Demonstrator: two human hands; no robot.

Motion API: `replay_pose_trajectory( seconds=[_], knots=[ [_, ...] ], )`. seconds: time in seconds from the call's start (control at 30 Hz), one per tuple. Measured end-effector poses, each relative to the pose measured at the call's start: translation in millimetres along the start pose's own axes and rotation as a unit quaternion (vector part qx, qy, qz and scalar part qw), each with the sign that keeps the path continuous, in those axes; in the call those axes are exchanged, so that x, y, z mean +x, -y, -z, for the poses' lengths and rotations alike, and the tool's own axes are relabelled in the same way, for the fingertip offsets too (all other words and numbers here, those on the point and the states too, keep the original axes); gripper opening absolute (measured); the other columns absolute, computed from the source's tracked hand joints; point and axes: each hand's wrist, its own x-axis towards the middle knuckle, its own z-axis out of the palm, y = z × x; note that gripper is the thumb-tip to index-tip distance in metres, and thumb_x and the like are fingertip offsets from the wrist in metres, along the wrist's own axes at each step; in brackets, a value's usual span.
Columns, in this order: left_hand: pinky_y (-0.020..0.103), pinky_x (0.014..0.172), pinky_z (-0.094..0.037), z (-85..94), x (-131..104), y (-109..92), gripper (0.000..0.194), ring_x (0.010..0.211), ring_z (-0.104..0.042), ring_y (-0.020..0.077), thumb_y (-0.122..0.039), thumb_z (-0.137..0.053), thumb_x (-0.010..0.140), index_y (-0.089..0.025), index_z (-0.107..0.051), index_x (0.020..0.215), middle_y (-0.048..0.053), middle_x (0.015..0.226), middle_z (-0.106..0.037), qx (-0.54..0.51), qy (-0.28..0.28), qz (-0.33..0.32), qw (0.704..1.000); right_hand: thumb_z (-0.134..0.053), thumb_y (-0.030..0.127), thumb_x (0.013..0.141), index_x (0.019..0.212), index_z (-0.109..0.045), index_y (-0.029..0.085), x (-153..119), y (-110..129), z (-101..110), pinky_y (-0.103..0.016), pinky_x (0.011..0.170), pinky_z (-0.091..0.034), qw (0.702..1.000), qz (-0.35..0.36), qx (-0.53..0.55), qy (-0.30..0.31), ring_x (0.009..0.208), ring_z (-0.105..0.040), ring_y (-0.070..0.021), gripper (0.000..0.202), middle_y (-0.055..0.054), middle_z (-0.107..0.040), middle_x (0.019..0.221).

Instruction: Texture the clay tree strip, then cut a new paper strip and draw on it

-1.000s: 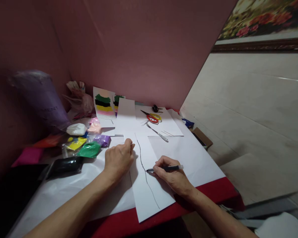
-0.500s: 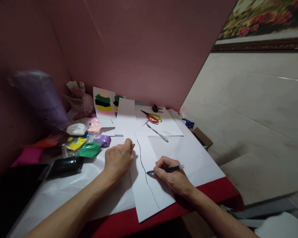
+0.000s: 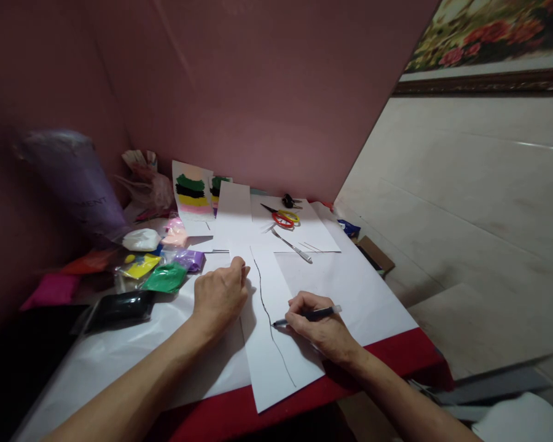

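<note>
My right hand (image 3: 320, 325) grips a black pen (image 3: 320, 314), its tip touching a wavy line drawn down a white sheet of paper (image 3: 281, 362). Above the tip the line looks thicker and darker than below it. By the sheet's left edge rests my left hand (image 3: 222, 293), fingers curled closed; whether anything is inside them is hidden. Beyond the hands, scissors (image 3: 283, 217) with red and yellow handles and a silver metal tool (image 3: 292, 245) lie on white paper.
Packets of coloured clay, among them green (image 3: 166, 278) and black (image 3: 120, 310), lie to the left, near a large purple bag (image 3: 80, 184). A sheet with painted stripes (image 3: 192, 193) leans at the back wall. A red cloth (image 3: 387, 362) hangs over the table's front edge.
The pen tip has moved slightly down along the line, and the darker stretch reaches a little lower. My left hand has stayed in place.
</note>
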Motion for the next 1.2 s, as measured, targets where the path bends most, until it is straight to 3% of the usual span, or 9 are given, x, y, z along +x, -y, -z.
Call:
replay_pose_trajectory(
  seconds=[0.7,1.2],
  knots=[
    [0.03,0.062,-0.035,-0.5,0.6,0.4,0.038,0.073,-0.065,0.0243,-0.033,-0.025,0.096,-0.021,-0.06,0.105,0.011,0.081,-0.072,0.002,-0.005,0.002,1.0,-0.061,0.018,0.066,0.054,-0.054,0.019,-2.9,3.9,1.7,-0.027,0.055,-0.038,0.999,0.016,-0.033,0.019,0.057,-0.044,-0.012,0.015,0.003,-0.051,0.058],
    [0.03,0.061,-0.035,-1.1,0.9,0.6,0.038,0.073,-0.066,0.0249,-0.032,-0.024,0.096,-0.021,-0.061,0.104,0.011,0.08,-0.071,0.002,-0.01,-0.001,1.0,-0.062,0.015,0.066,0.051,-0.055,0.021,-2.0,0.1,6.8,-0.033,0.073,-0.045,0.995,0.058,-0.068,0.032,0.068,-0.053,-0.0171,0.017,0.002,-0.052,0.055]
  ],
)
